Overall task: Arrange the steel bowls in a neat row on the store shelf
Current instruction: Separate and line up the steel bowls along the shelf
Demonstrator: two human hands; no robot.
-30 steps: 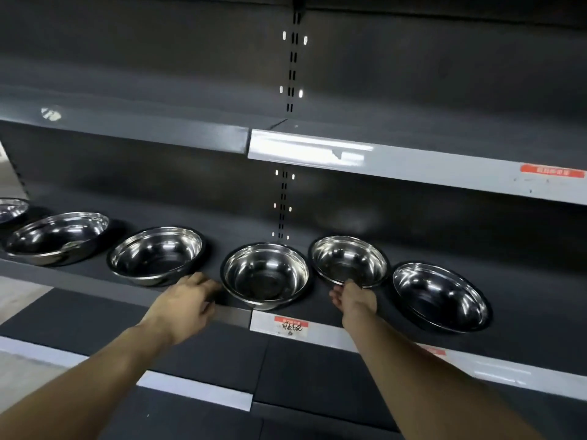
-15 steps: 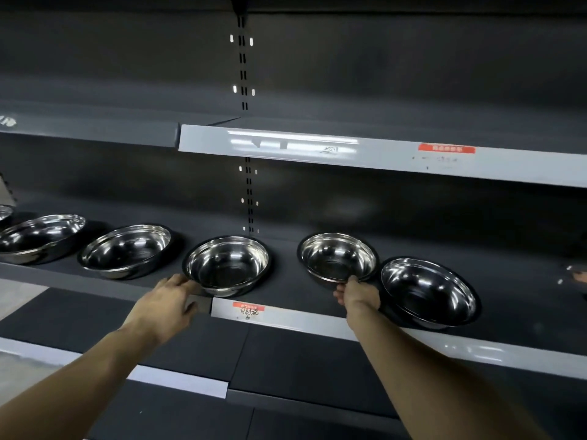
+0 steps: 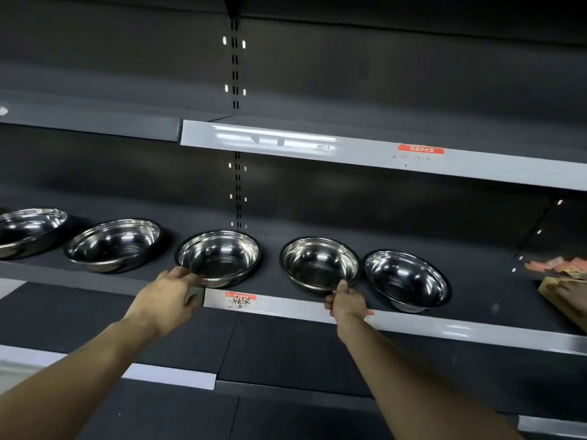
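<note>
Several steel bowls stand along the dark middle shelf (image 3: 476, 300). From the left they are a first bowl (image 3: 28, 230), a second bowl (image 3: 114, 244), a third bowl (image 3: 219, 257), a fourth bowl (image 3: 319, 265) and a fifth bowl (image 3: 406, 279). My left hand (image 3: 165, 300) grips the third bowl's near-left rim at the shelf's front edge. My right hand (image 3: 346, 301) pinches the fourth bowl's near rim. The fourth bowl sits almost against the fifth, with a wider gap to the third.
A white price strip with an orange label (image 3: 239, 301) runs along the shelf front. A cardboard box (image 3: 565, 296) and orange packets (image 3: 556, 265) lie at the far right of the shelf. Another shelf (image 3: 349, 150) hangs overhead, and dark shelves lie below.
My right hand has drawn the fourth bowl forward and right, widening its gap to the third bowl. My left hand has closed onto the third bowl's rim. The view has shifted right.
</note>
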